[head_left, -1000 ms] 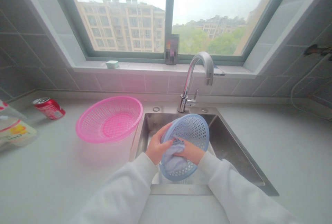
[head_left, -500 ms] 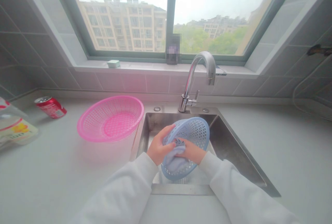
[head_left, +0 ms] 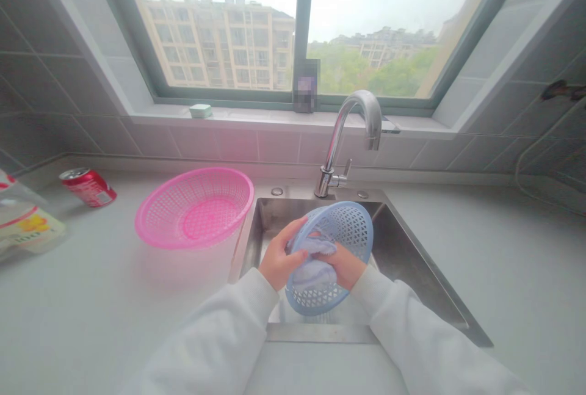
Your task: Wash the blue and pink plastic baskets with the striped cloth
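The left hand (head_left: 278, 259) is curled around the rim of a pale blue plastic mesh basket (head_left: 353, 231), its fingers hooked over the edge and gripping firmly. The right hand (head_left: 347, 267) is partly closed and pressed into the basket's hollow, holding a crumpled light blue cloth (head_left: 312, 274) against the mesh. The basket stands tilted on its edge between the hands, its inside turned toward the person, and the cloth is bunched against its inner face.

Both hands and the basket are above a stainless steel sink (head_left: 403, 254), and white sleeves (head_left: 215, 340) cover the forearms. A chrome gooseneck faucet (head_left: 336, 138) rises just beyond the basket, at the back of the sink.

Left of the left hand, a larger pink plastic mesh basket (head_left: 158, 218) sits on the white counter (head_left: 526, 260), near the sink's edge. Farther left, a red drink can (head_left: 88, 188) lies on its side, and beyond it, at the far left, is a printed plastic packet (head_left: 22, 224).

Ahead of the hands, a small pale green dish (head_left: 201, 111) and a blurred upright object (head_left: 306, 85) stand on the sill of a window (head_left: 302, 16), which looks out on apartment buildings and trees.
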A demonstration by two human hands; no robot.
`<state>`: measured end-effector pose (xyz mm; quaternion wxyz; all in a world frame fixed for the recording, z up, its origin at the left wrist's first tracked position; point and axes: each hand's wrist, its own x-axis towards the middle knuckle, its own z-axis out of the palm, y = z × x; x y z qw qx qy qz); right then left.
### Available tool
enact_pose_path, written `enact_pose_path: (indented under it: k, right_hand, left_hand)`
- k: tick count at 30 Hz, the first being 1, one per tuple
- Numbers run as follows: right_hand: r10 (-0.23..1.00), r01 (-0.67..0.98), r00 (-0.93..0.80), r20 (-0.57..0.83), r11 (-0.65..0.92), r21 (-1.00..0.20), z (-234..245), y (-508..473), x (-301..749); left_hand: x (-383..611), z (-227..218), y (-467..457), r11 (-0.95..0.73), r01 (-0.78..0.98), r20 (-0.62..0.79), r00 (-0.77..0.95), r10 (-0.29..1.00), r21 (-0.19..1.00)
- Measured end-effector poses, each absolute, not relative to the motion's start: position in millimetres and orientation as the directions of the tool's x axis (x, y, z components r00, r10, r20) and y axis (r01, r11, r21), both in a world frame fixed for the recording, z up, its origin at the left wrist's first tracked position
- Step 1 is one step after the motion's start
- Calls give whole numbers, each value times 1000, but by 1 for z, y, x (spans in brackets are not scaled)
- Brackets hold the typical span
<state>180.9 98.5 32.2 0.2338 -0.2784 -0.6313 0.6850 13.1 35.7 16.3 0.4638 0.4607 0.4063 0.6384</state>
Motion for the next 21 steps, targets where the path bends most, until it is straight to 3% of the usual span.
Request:
enact_pose_path:
  k: [3, 6, 8, 10, 14, 18, 21]
  right_hand:
    - [600, 195, -798, -65, 155, -969, 29, 101, 181]
    - [579, 251, -811, -86, 210, -945, 27, 104, 183]
    - [625, 204, -777, -75, 137, -969, 29, 104, 184]
    - [689, 56, -722, -63, -33, -998, 32, 101, 183]
    - [712, -171, -696, -97, -296, -940, 39, 94, 178]
    - [743, -249, -666, -71, -310, -917, 38, 96, 179]
    - [782, -339, -617, -89, -365, -867, 32, 103, 181]
  left_hand:
    - [10, 18, 34, -224, -208, 191, -169, 967, 952]
    - [9, 19, 34, -205, -219, 168, -176, 970, 954]
    - [10, 19, 35, -207, -275, 161, -180, 970, 939]
    - [12, 19, 37, -218, -303, 167, -184, 969, 928]
    - [11, 16, 39, -187, -271, 172, -76, 982, 944]
    - [0, 11, 41, -186, -303, 223, 92, 970, 935]
    - [-6, 7, 41, -179, -156, 200, 138, 970, 971]
